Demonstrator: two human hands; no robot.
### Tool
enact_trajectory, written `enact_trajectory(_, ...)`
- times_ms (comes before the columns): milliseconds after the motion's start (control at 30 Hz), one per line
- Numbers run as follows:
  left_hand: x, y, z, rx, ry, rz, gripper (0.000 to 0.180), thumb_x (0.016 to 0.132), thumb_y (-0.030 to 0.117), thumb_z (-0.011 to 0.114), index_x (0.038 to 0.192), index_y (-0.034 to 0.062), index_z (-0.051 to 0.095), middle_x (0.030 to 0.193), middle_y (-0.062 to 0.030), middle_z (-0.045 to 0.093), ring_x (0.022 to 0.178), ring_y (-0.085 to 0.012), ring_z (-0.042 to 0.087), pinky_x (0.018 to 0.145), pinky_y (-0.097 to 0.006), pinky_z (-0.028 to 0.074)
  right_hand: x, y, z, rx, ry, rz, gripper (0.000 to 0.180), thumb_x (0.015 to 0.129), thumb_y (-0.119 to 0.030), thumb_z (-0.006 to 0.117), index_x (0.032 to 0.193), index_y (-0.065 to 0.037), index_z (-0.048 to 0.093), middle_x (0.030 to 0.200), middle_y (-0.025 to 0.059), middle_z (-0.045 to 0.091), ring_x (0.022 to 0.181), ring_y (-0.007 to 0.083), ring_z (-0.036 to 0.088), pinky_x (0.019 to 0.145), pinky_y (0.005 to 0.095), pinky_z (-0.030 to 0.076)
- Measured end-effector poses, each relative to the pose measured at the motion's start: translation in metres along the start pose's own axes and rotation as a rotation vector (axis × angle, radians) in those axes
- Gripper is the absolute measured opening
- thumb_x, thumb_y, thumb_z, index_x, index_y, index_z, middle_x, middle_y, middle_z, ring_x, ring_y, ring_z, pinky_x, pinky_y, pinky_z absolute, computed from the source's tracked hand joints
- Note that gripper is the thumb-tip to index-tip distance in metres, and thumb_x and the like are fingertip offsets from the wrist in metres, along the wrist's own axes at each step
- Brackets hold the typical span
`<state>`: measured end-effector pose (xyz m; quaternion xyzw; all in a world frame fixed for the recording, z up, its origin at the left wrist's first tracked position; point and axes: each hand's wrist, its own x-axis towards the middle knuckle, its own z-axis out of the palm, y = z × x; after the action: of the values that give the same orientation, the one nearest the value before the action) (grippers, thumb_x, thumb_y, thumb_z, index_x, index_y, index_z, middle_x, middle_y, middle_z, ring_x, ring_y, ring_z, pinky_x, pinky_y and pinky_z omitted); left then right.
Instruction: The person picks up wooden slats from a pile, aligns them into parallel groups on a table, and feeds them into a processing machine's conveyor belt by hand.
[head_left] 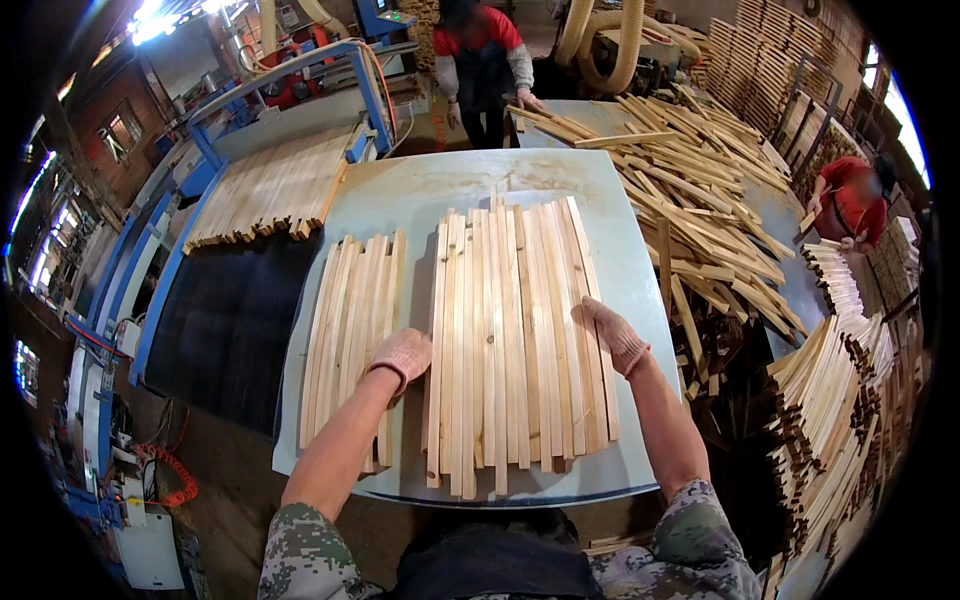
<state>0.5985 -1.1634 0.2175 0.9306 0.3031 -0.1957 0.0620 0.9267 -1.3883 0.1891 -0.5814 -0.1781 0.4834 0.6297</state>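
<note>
On a pale table lies a wide row of light wooden strips (505, 340), side by side and running away from me, their ends uneven. My left hand (403, 355), in a pinkish knit glove, presses its curled fingers against the row's left edge. My right hand (615, 337), gloved alike, grips the right edge, partly over the outermost strip. The row is squeezed between both hands. Left of it lies a narrower row of strips (350, 340), with my left wrist and forearm crossing over its right side. The undersides of both hands are hidden.
A blue-framed machine (372, 95) with a dark conveyor belt (235, 330) stands left, bearing more strips (270, 185). Loose strips (690, 200) heap on the right-hand table. Stacked strips (825, 400) lie far right. Two people, one at the back (485, 60) and one at right (850, 205), stand nearby.
</note>
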Motion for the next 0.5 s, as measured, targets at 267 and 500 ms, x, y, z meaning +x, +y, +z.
enact_trajectory(267, -0.06, -0.063, 0.019, -0.482, 0.686, -0.46, 0.066, 0.097, 0.045, 0.06, 0.149, 0.0054, 0.054, 0.152, -0.0242, 0.054, 0.141, -0.0383, 0.051, 0.119, -0.046, 0.039, -0.012, -0.038, 0.005, -0.936, 0.123, 0.129, 0.074, 0.1, -0.064, 0.056, 0.115, 0.007, 0.07, 0.096, 0.0118, 0.071, 0.089, 0.0209, 0.066, 0.082, 0.0366, 0.053)
enact_trajectory(500, -0.08, -0.13, 0.07, -0.617, 0.551, -0.83, 0.077, 0.095, 0.054, 0.059, 0.155, 0.0083, 0.047, 0.15, -0.0245, 0.054, 0.137, -0.0408, 0.053, 0.116, -0.049, 0.04, -0.025, -0.033, 0.031, -0.814, 0.204, 0.083, 0.074, 0.091, -0.061, 0.068, 0.101, 0.012, 0.071, 0.09, 0.017, 0.073, 0.083, 0.0222, 0.07, 0.077, 0.0353, 0.056)
